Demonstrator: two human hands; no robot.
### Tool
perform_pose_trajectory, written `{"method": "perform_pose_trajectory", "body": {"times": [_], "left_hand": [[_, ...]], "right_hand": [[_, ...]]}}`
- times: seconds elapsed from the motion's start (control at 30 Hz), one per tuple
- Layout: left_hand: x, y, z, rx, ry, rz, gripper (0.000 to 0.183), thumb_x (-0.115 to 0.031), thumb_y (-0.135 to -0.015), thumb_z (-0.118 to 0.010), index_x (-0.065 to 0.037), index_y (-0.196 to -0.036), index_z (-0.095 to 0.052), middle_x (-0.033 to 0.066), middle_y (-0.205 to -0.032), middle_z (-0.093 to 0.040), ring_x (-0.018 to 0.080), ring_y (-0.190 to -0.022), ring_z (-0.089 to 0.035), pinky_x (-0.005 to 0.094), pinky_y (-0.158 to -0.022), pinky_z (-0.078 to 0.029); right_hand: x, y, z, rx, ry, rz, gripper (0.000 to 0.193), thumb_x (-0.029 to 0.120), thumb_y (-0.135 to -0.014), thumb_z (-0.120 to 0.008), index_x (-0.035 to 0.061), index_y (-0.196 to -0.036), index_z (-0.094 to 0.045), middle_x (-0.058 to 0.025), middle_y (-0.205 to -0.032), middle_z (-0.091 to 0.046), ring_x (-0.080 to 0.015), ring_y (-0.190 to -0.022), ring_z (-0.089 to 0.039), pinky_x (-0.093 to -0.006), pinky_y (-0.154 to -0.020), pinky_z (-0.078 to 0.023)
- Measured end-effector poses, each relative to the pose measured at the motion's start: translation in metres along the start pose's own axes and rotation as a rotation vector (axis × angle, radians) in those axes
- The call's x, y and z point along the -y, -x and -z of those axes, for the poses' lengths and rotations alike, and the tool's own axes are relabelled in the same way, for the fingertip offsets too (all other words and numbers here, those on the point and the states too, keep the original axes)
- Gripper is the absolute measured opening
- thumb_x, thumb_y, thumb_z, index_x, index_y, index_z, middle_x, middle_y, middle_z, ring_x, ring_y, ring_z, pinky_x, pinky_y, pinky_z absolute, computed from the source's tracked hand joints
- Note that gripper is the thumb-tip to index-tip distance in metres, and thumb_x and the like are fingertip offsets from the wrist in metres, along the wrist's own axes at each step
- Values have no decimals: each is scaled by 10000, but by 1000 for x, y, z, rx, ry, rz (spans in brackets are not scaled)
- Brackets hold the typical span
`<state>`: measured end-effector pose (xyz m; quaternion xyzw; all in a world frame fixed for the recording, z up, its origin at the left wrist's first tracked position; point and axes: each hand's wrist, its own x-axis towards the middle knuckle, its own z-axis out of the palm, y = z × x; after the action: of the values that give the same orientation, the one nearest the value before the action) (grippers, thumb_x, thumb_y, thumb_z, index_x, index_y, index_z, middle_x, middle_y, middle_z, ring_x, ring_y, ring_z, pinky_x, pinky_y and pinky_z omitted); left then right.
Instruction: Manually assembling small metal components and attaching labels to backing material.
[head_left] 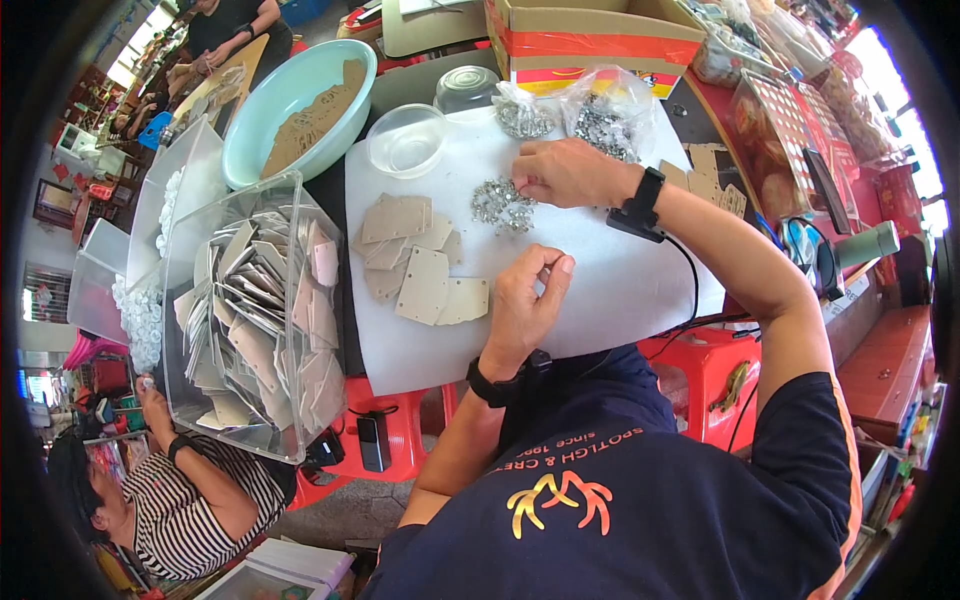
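My right hand [572, 172] reaches over the white sheet [610, 290], its fingers pinched at the edge of a pile of small shiny metal pieces [500, 207]. Whatever sits between those fingertips is too small to make out. Nearer to me, my left hand [525, 300] is curled, thumb against the bent fingers; anything inside it is hidden. Left of it lie several flat beige cards [424, 285] with small holes along their edges, loosely overlapping. Behind the metal pile stand two clear plastic bags, one small bag [524, 118] and one larger bag [603, 125], both with similar pieces inside.
A clear bin [300, 400] full of beige cards stands at left, below a pale blue basin [345, 130]. A clear bowl [405, 142] and a cardboard box [600, 45] stand at the back. More cards [715, 180] lie right. A co-worker in stripes [190, 510] sits at left.
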<state>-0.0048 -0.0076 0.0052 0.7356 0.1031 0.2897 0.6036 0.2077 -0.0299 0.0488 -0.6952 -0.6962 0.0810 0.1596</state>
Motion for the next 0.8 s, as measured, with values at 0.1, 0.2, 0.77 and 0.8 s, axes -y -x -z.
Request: {"method": "perform_pose_trajectory", "body": {"times": [0.1, 0.2, 0.77, 0.8], "left_hand": [[0, 0, 0, -2, 3, -3, 122, -105, -942, -653, 2, -894, -619, 73, -736, -622, 140, -618, -543, 278, -593, -455], [-3, 0, 2, 18, -10, 27, 138, -123, -959, -634, 5, -908, -629, 61, -751, -647, 117, -668, -574, 262, -638, -466], [-1, -2, 2, 51, -13, 52, 181, -159, -975, -622, 12, -918, -637, 60, -766, -667, 105, -726, -619, 253, -675, -474], [0, -2, 1, 56, -23, 44, 182, -161, -975, -624, 12, -918, -637, 58, -766, -664, 106, -724, -620, 252, -673, -473]], "right_hand": [[4, 4, 0, -12, -13, -7, 94, 166, -865, -634, 86, -874, -584, -106, -879, -616, -348, -809, -639, -464, -694, -498], [8, 7, 0, -5, -18, 3, 88, 158, -864, -628, 86, -876, -579, -108, -884, -610, -350, -810, -639, -472, -688, -498], [13, 44, 35, -81, 72, -241, 154, 185, -922, -609, 56, -997, -647, -118, -976, -614, -347, -859, -638, -431, -756, -501], [12, 50, 37, -107, 71, -261, 160, 184, -922, -609, 44, -988, -651, -123, -963, -622, -343, -849, -638, -425, -757, -503]]}}
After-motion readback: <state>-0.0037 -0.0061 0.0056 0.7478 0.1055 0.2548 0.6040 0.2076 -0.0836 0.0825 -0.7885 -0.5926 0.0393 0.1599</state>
